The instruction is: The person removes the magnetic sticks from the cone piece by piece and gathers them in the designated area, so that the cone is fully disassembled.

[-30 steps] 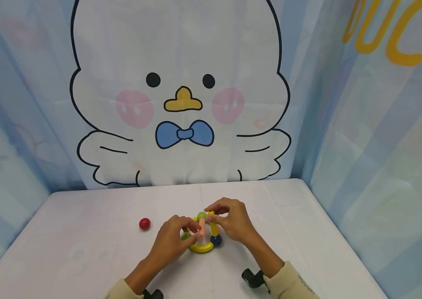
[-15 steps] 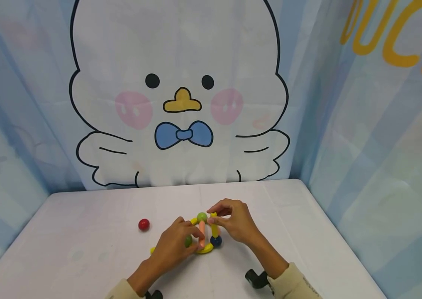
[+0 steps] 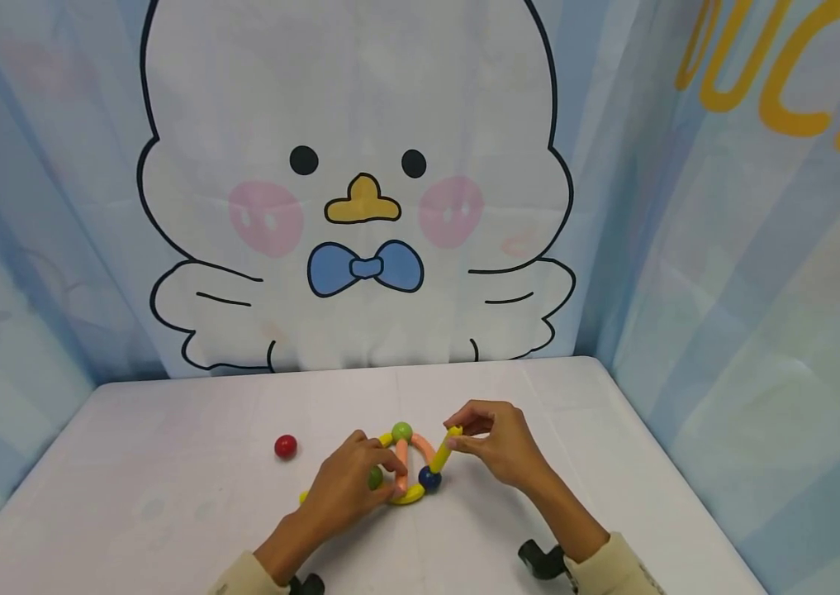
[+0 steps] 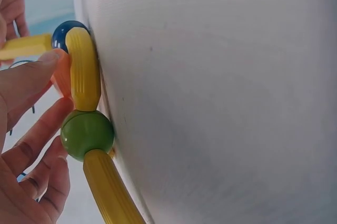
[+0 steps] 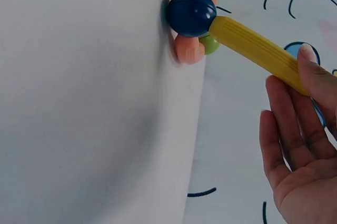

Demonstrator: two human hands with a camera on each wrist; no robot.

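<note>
My right hand (image 3: 505, 442) pinches the upper end of a straight yellow magnetic rod (image 5: 258, 50) between thumb and fingers. The rod's lower end meets a dark blue ball (image 5: 190, 13), and it leans to the right in the head view. Thumb and forefinger of my left hand (image 3: 348, 479) pinch a straight salmon rod (image 3: 401, 454) near its lower end. That rod reaches up to a light green ball (image 3: 401, 432). A curved yellow rod (image 4: 84, 71) joins the blue ball to a darker green ball (image 4: 87, 134), partly hidden by my left hand in the head view.
A loose red ball (image 3: 286, 447) lies left of the build on the white table (image 3: 167, 463). A curved salmon rod (image 3: 423, 446) links the light green and blue balls. Another yellow rod (image 4: 113, 187) extends from the darker green ball. A cartoon curtain (image 3: 367, 322) stands behind.
My right hand has moved right, tipping the straight yellow rod from nearly upright to a rightward slant. My left hand and the salmon rod's lower end came down, then stayed put.
</note>
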